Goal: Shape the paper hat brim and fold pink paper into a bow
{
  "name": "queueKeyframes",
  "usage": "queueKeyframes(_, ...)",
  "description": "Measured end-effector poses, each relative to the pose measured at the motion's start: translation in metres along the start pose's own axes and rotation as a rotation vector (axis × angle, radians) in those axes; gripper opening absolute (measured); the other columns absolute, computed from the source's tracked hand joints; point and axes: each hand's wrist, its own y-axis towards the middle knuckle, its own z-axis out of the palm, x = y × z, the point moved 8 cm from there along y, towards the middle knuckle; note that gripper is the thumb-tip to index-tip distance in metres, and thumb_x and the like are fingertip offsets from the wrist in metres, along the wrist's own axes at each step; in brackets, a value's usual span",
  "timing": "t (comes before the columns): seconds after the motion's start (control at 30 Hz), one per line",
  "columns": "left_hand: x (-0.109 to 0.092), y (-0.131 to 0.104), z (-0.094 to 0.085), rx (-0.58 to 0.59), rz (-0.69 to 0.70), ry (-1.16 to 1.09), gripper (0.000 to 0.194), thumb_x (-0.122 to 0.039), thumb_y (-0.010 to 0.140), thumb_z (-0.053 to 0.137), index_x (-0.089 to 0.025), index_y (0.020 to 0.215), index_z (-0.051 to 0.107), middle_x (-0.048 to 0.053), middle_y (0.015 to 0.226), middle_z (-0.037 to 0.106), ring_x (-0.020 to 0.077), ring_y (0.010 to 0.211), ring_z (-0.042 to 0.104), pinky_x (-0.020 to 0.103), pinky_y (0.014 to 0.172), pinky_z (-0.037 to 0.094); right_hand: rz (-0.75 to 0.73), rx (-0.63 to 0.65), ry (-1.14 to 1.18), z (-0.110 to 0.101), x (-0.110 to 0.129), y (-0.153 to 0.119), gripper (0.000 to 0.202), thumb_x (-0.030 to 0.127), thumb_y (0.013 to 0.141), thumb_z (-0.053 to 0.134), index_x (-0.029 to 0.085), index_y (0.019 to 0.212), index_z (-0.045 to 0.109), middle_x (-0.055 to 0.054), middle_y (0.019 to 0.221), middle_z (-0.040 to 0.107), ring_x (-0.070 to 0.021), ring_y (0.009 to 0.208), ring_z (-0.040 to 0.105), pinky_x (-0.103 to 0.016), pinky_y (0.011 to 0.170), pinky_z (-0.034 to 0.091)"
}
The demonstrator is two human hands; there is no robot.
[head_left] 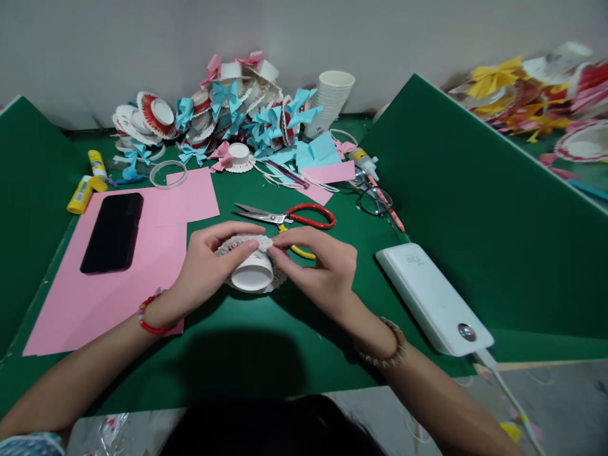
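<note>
Head view: above pink paper's (156, 253) right edge, the left (211, 256) and right hands (316, 259) pinch a lacy white paper hat (253, 273) (bottom-up cup included), fingers closed on its frill.

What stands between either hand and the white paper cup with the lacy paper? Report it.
Nothing visible. The left hand and right hand are both already at the lacy paper around the white paper cup. The red-handled scissors lie just beyond them, not in between.
</note>
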Motion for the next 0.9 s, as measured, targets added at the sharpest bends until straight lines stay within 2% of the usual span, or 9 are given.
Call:
queueKeyframes(0.23,-0.001,-0.002,0.001,0.003,-0.019,0.003,0.015,-0.026,0.074,0.066,-0.019,0.086,0.07,0.001,0.088,0.07,0.0134,0.079,0.063,0.02,0.067,0.048,-0.129,0.034,-0.098,0.001,0.011,-0.001,0.01,0.007,0.076,0.061,0.017,0.078,0.061,-0.006,0.071,0.068,-0.0134,0.067,0.063,-0.026,0.064,0.054)
queueKeyframes(0.47,-0.001,-0.004,0.001,-0.007,-0.033,0.01,0.014,-0.025,0.073,0.067,-0.019,0.086,0.07,0.001,0.088,0.07,0.0129,0.079,0.062,0.019,0.067,0.047,-0.132,0.018,-0.123,0.001,0.011,-0.002,0.009,0.008,0.077,0.059,0.017,0.077,0.059,-0.005,0.07,0.067,-0.0134,0.066,0.063,-0.026,0.062,0.054)
queueKeyframes(0.6,0.005,-0.005,0.003,-0.012,-0.1,-0.04,0.018,-0.027,0.072,0.067,-0.019,0.089,0.069,0.001,0.088,0.069,0.0125,0.077,0.061,0.019,0.066,0.047,-0.134,-0.017,-0.136,0.001,0.012,-0.004,0.011,0.008,0.077,0.059,0.019,0.079,0.058,-0.004,0.071,0.066,-0.0132,0.067,0.063,-0.026,0.062,0.054)
queueKeyframes(0.73,0.015,-0.004,0.008,0.017,-0.207,-0.111,0.019,-0.031,0.069,0.069,-0.015,0.079,0.067,0.002,0.078,0.068,0.0118,0.067,0.058,0.02,0.058,0.045,-0.136,-0.026,-0.121,0.002,0.013,-0.006,0.012,0.007,0.075,0.061,0.018,0.078,0.058,-0.004,0.071,0.067,-0.0133,0.067,0.063,-0.026,0.061,0.054)
queueKeyframes(0.8,0.017,-0.003,0.009,0.028,-0.232,-0.114,0.022,-0.034,0.067,0.07,-0.013,0.075,0.065,0.002,0.073,0.066,0.0113,0.062,0.056,0.02,0.055,0.043,-0.066,-0.029,-0.058,0.001,0.009,-0.005,0.011,0.007,0.075,0.062,0.018,0.076,0.06,-0.003,0.069,0.067,-0.0131,0.066,0.063,-0.026,0.063,0.054)
queueKeyframes(0.9,0.016,-0.002,0.008,0.014,-0.21,-0.06,0.024,-0.035,0.067,0.069,-0.013,0.073,0.064,0.002,0.07,0.064,0.0112,0.06,0.055,0.021,0.054,0.042,0.235,-0.028,0.122,0.003,-0.014,-0.005,0.008,0.012,0.073,0.065,0.018,0.074,0.062,0.0,0.069,0.067,-0.0119,0.064,0.063,-0.024,0.061,0.054)
